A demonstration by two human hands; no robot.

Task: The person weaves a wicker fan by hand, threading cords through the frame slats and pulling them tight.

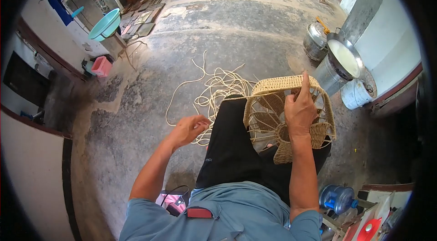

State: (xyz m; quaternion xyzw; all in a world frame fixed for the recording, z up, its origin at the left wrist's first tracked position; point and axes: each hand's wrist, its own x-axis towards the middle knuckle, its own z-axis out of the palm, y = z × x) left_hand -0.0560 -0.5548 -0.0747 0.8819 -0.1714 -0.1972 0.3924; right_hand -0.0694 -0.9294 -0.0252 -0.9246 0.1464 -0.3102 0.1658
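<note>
A woven straw-coloured frame (pixel 286 85), basket-like with a braided rim and a flower-shaped centre, rests tilted on my lap. My right hand (pixel 301 113) grips its upper rim, index finger stretched along the braid. From the rim's left corner a pale cord (pixel 234 98) runs over my left knee. My left hand (pixel 190 129) hovers left of that knee, fingers half curled and apart, with no cord plainly between them. Beyond it, a loose tangle of the same cord (pixel 216 87) lies on the concrete floor. My right palm hides part of the weave.
At right stand a lidded metal pot (pixel 315 41), a wide pan of pale liquid (pixel 344 59) and a white bucket (pixel 356 94). A blue water bottle (pixel 337 198) lies near my right elbow. A green basin (pixel 105 25) and pink crate (pixel 101 66) are at left.
</note>
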